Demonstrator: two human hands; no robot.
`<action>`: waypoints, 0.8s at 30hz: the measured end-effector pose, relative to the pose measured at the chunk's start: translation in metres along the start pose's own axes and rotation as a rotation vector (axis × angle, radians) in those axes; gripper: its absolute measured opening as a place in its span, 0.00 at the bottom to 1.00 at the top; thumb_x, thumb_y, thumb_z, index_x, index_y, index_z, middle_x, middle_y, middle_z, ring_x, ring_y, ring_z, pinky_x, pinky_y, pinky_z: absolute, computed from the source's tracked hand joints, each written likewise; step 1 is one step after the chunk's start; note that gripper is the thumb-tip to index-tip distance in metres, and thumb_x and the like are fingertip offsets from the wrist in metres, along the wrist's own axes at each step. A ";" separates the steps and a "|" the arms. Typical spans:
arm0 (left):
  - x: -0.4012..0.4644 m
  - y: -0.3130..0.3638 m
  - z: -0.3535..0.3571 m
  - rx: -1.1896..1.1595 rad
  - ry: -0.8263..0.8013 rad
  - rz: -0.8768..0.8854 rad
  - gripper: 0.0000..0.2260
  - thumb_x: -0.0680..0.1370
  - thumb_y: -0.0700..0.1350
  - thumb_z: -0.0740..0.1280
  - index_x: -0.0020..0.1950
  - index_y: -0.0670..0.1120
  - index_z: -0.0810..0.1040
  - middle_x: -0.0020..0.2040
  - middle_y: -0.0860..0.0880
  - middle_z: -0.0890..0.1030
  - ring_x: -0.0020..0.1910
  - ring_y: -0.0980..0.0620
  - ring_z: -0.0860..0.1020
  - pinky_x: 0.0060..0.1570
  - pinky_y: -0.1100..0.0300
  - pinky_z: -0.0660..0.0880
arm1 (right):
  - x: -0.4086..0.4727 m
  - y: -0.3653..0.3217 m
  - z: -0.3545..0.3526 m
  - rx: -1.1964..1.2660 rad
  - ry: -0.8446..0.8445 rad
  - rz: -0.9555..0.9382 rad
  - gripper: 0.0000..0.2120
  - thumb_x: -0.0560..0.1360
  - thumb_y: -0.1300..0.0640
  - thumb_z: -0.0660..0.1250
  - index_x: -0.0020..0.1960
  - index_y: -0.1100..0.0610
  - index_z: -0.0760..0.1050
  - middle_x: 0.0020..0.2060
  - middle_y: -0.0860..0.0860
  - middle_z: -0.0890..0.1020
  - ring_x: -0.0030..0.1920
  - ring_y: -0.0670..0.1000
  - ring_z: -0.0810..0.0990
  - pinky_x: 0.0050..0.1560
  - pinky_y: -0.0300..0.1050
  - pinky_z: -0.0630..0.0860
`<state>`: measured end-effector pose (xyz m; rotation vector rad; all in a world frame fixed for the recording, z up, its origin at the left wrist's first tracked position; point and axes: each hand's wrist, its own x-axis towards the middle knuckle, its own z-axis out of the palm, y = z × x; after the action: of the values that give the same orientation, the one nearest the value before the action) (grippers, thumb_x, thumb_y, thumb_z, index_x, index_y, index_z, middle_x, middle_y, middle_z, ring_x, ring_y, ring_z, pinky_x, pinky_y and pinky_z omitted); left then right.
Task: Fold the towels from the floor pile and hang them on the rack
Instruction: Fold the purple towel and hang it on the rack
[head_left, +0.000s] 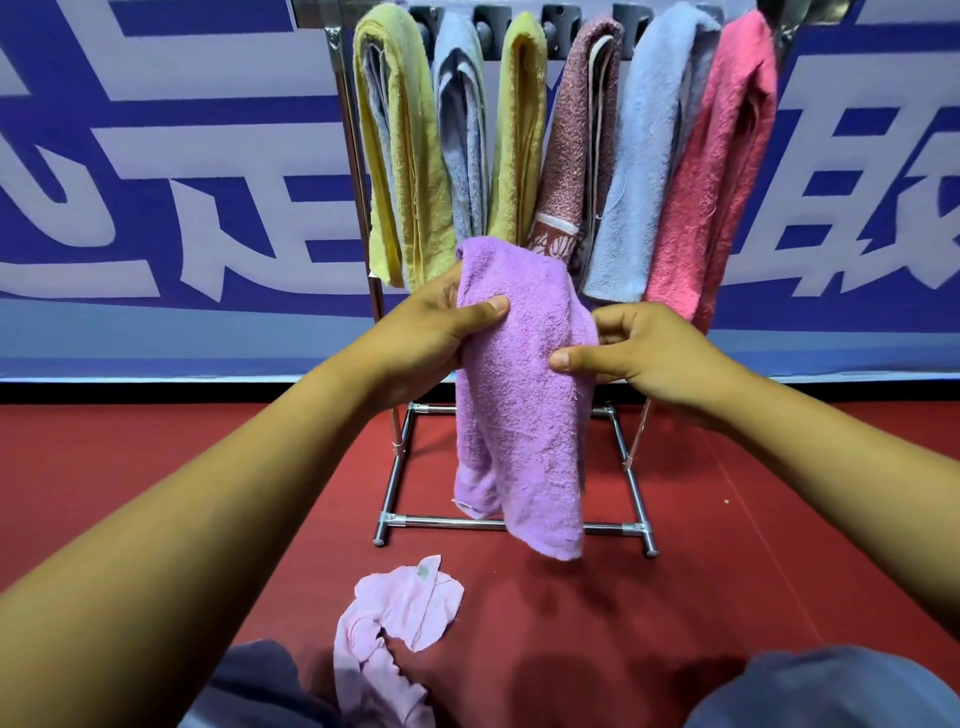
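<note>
A purple towel (519, 395) hangs in the air in front of the metal rack (395, 467). My left hand (436, 327) grips its upper left edge, thumb across the front. My right hand (639, 353) pinches its right edge a little lower. The towel's lower end dangles above the rack's front base bar. Several folded towels hang over the rack's top: yellow (400, 156), light blue (462, 130), yellow (519, 135), maroon patterned (571, 140), light blue (644, 156) and pink (711, 171). One pale pink towel (395, 618) lies crumpled on the red floor near my knees.
The rack stands on a red floor (156, 457) against a blue and white banner wall (171, 171). My knees in dark blue trousers (831, 691) sit at the bottom edge, either side of the pale pink towel.
</note>
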<state>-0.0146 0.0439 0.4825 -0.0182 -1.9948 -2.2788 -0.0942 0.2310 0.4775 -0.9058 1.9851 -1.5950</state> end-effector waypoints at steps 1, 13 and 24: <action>0.000 -0.001 -0.001 -0.014 0.014 0.006 0.13 0.80 0.35 0.61 0.64 0.45 0.72 0.56 0.45 0.81 0.53 0.51 0.81 0.53 0.57 0.79 | 0.000 0.000 0.000 0.018 0.002 0.001 0.06 0.71 0.69 0.70 0.44 0.59 0.77 0.31 0.45 0.83 0.33 0.40 0.79 0.39 0.32 0.77; -0.001 -0.006 0.005 0.002 0.076 0.050 0.19 0.76 0.31 0.65 0.67 0.35 0.71 0.61 0.36 0.79 0.56 0.43 0.80 0.55 0.56 0.78 | 0.009 -0.009 0.008 0.043 0.134 -0.013 0.09 0.73 0.60 0.71 0.44 0.66 0.77 0.39 0.58 0.76 0.41 0.53 0.72 0.46 0.47 0.71; 0.002 -0.005 0.007 -0.003 0.146 -0.004 0.19 0.75 0.34 0.67 0.66 0.39 0.73 0.60 0.39 0.80 0.51 0.47 0.81 0.49 0.55 0.80 | 0.008 -0.004 0.007 0.097 0.031 -0.007 0.03 0.75 0.62 0.68 0.47 0.55 0.75 0.36 0.51 0.81 0.35 0.48 0.77 0.43 0.41 0.75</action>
<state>-0.0171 0.0509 0.4787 0.1482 -1.9200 -2.2157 -0.0938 0.2200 0.4806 -0.8569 1.9089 -1.7025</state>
